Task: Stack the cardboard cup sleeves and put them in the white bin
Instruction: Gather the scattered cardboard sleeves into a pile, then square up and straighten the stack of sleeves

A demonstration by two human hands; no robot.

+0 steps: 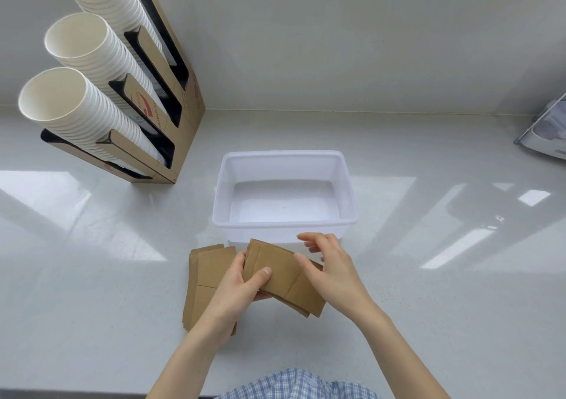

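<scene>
One white bin (219,198), glossy pale counter (92,276), backsplash (337,46); left hand (240,290) grips sleeves (283,271).

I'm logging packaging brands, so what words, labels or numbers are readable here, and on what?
"TRUDED AL": red print, cut off at both ends, on the cardboard cup holder.
Other red print and a red logo on the holder: too blurred to read.
On the cup sleeves, white bin and paper cups: no text visible.
</scene>
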